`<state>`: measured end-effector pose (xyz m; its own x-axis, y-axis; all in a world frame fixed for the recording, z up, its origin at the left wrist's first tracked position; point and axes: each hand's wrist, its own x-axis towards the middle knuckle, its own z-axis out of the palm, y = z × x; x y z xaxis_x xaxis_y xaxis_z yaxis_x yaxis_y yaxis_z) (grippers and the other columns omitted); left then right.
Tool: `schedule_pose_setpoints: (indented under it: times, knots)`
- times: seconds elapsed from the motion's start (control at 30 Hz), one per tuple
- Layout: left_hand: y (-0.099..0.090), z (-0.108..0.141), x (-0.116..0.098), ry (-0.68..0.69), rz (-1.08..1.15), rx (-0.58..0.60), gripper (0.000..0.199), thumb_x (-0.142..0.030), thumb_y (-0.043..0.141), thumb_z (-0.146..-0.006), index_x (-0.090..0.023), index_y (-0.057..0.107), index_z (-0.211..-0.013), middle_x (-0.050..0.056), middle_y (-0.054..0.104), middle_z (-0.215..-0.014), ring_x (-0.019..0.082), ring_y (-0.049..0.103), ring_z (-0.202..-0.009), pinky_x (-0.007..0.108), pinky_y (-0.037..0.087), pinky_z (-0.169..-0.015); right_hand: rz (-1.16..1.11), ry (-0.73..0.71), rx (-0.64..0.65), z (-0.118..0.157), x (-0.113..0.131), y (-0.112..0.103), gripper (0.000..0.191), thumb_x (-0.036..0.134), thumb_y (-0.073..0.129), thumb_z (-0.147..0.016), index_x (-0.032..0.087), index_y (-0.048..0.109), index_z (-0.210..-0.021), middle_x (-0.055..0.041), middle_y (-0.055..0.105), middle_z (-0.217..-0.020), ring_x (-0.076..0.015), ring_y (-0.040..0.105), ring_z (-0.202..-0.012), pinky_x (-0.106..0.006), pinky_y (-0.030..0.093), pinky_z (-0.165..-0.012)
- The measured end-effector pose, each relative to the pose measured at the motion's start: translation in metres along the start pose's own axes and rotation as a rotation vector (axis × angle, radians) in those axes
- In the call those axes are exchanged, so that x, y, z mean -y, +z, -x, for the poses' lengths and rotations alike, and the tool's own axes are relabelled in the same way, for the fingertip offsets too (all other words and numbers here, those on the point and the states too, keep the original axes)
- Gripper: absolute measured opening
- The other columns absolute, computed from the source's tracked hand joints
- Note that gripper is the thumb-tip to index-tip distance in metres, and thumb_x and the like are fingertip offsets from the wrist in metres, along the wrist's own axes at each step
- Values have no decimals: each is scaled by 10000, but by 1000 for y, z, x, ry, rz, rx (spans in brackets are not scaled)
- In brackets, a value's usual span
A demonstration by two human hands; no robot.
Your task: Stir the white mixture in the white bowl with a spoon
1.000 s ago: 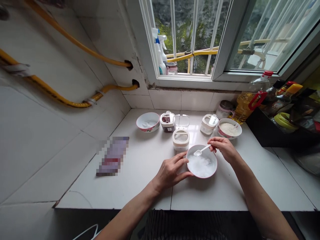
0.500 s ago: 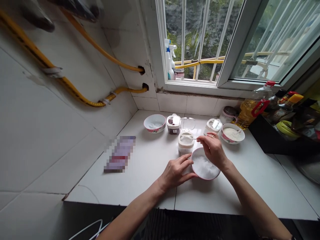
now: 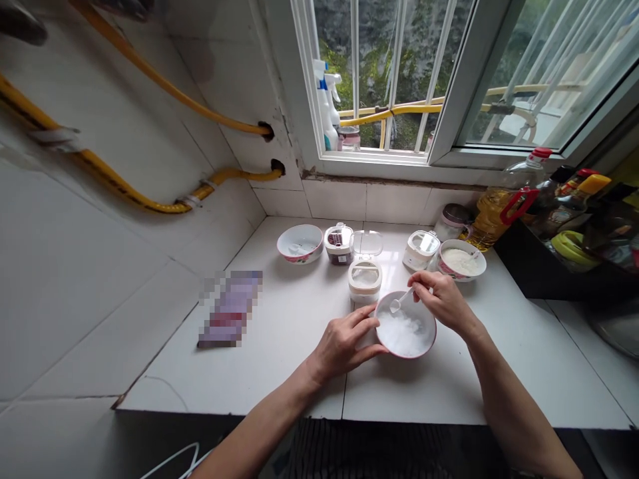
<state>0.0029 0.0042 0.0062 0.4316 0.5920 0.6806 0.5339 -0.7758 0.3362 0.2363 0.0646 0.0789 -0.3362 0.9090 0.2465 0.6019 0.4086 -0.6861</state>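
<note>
A bowl of white grains (image 3: 407, 334) stands near the counter's front, its left rim gripped between the thumb and fingers of my left hand (image 3: 349, 339). Pinched in my right hand (image 3: 436, 296) is a small white spoon (image 3: 397, 305), its scoop over the back left part of the bowl. Just behind the bowl sits an open square jar (image 3: 365, 279) with a cream rim, its clear lid (image 3: 368, 243) tipped back. A jar with dark contents (image 3: 339, 247) is behind it to the left. Another lidded jar (image 3: 421, 251) stands to the right.
On the left are a patterned bowl (image 3: 300, 245) and a pixelated purple item (image 3: 230, 311). A bowl of pale powder (image 3: 460, 261), a brown-lidded jar (image 3: 453, 223), an oil bottle (image 3: 492, 211) and a black rack of bottles (image 3: 529, 269) occupy the right. The counter's front edge (image 3: 294, 417) lies nearest.
My right hand has moved the spoon from over the open square jar to over the bowl of white grains. My left hand keeps its hold on the rim. The view has shifted slightly.
</note>
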Motion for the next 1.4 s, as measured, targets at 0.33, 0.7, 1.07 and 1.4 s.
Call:
schedule_pose_setpoints:
  times: [0.33, 0.7, 1.07, 1.4]
  knots:
    - [0, 1, 0, 5, 40, 4, 350, -492, 594, -924, -172, 588, -1065, 178, 692, -1169, 250, 718, -1038, 329, 628, -781, -131, 60, 48, 0, 7, 13, 180, 192, 478, -827, 185, 629, -731, 2, 643, -569, -140, 554, -556, -264, 430, -608]
    - [-1, 0, 0, 3, 52, 4, 351, -492, 599, -919, -167, 597, -1051, 185, 694, -1164, 255, 718, -1038, 332, 629, -777, -442, 270, 73, -5, 0, 7, 164, 311, 552, -746, 170, 626, -708, 4, 599, -538, -126, 509, -511, -254, 405, -527]
    - [0, 0, 0, 2, 46, 10, 354, -493, 595, -923, -161, 596, -1046, 189, 695, -1168, 258, 711, -1056, 335, 630, -774, -238, 212, 40, -4, -4, 9, 156, 247, 494, -773, 185, 617, -700, 19, 592, -522, -129, 503, -507, -255, 403, -552]
    - [1, 2, 1, -17, 45, 18, 356, -498, 608, -912, -176, 606, -1064, 173, 695, -1174, 257, 715, -1051, 330, 625, -795, -105, 1, 47, 0, 8, 18, 204, 165, 468, -825, 202, 620, -694, 14, 639, -544, -146, 556, -569, -289, 447, -690]
